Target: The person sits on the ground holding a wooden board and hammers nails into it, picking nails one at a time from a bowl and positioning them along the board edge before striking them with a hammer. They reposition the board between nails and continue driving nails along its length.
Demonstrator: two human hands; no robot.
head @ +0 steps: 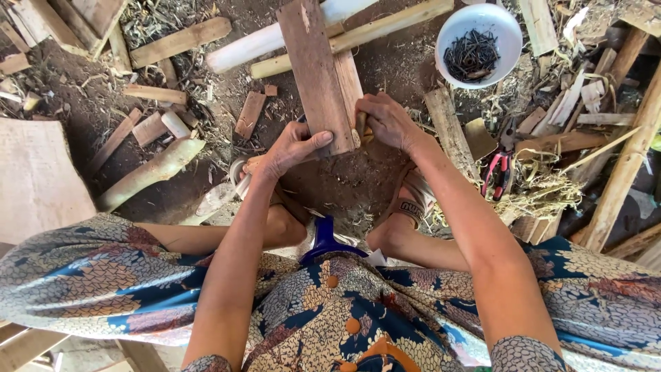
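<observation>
A brown wooden plank lies lengthwise ahead of me over a pale round pole and a thinner wooden stick. My left hand grips the plank's near end, thumb on top of the board. My right hand is closed at the plank's near right corner, fingers curled on the edge; a small tan piece shows between hand and board. Both feet in sandals rest on the dirt below the hands.
A white bowl of dark nails sits at the upper right. Red-handled pliers lie on straw to the right. Wood offcuts, sticks and shavings litter the dirt. A flat pale board lies at left. A blue object sits between my legs.
</observation>
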